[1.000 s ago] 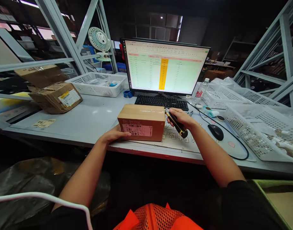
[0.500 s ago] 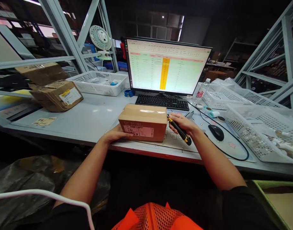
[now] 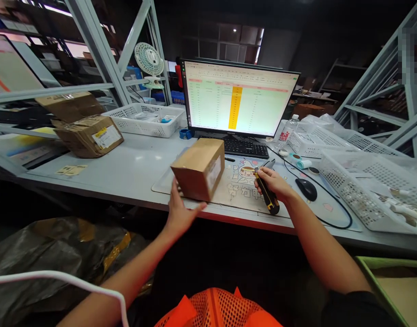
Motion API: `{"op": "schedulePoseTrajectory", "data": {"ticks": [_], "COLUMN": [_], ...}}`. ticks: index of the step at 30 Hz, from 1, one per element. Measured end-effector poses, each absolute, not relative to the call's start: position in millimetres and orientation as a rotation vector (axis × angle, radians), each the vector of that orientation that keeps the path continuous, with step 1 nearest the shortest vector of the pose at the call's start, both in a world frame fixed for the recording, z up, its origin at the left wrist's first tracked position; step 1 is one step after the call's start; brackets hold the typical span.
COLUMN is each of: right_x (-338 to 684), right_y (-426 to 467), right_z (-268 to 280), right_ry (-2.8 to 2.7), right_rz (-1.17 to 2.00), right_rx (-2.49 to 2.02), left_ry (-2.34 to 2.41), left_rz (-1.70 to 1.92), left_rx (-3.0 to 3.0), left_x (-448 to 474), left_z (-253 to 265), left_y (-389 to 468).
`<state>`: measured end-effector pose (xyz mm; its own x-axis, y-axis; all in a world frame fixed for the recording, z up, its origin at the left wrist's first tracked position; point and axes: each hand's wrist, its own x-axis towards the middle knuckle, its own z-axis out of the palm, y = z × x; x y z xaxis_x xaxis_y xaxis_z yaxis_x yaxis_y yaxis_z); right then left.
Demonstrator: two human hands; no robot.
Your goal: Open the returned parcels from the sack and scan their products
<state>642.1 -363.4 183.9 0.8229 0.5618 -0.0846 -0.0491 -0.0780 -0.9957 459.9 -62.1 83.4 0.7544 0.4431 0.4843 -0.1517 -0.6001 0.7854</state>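
Observation:
A brown cardboard box point(image 3: 195, 170) sits at an angle on the printed desk mat point(image 3: 239, 193), one end towards me and a white label on its right side. My left hand point(image 3: 181, 213) spans the box's near end, fingers along the left edge and thumb stretched by the lower right corner. To the right of the box, my right hand point(image 3: 272, 182) is closed round a black and yellow utility knife point(image 3: 268, 195), held slanting above the mat. Behind that hand lies a grey tool point(image 3: 269, 163), partly hidden.
A keyboard point(image 3: 244, 147) and monitor point(image 3: 240, 100) stand behind the box. At right are a mouse point(image 3: 306, 189) with its cable and white baskets point(image 3: 372, 213). An opened carton point(image 3: 92, 136), a white basket point(image 3: 154, 129) and blue tape point(image 3: 185, 134) are at left.
The box has turned so its labelled side faces right, and it has shifted left. My left hand has moved round to its near end. My right hand has drawn away from the box with the knife.

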Motion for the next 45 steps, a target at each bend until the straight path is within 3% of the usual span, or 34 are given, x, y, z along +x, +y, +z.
{"op": "schedulePoseTrajectory", "data": {"ticks": [3, 5, 8, 9, 14, 22, 36, 42, 45], "right_x": [645, 646, 648, 649, 666, 693, 659, 621, 620], "right_y": [-375, -376, -368, -364, -344, -308, -309, -335, -345], "right_z": [179, 180, 187, 190, 209, 234, 239, 263, 284], "right_ry": [-0.389, -0.382, -0.398, -0.408, -0.415, -0.450, -0.512, -0.805, -0.957], "right_rz": [0.484, 0.457, 0.445, 0.450, 0.421, 0.530, 0.570, 0.764, 0.570], "right_rx": [-1.590, -1.590, -1.589, -1.594, -1.743, -1.887, -1.837, -1.878, -2.116], "left_ry": [-0.429, -0.784, -0.438, -0.243, 0.014, 0.005, -0.064, -0.042, -0.071], "left_rz": [0.652, 0.778, 1.363, 1.409, 0.742, 0.232, 0.191, 0.273, 0.240], "left_rx": [2.270, 2.260, 2.140, 2.080, 1.805, 1.789, 1.859, 1.782, 1.776], "left_x": [416, 411, 440, 455, 514, 531, 531, 527, 527], "left_z": [86, 101, 121, 123, 109, 113, 115, 114, 114], "left_y": [-87, -84, -58, -49, -29, 21, 19, 12, 15]}}
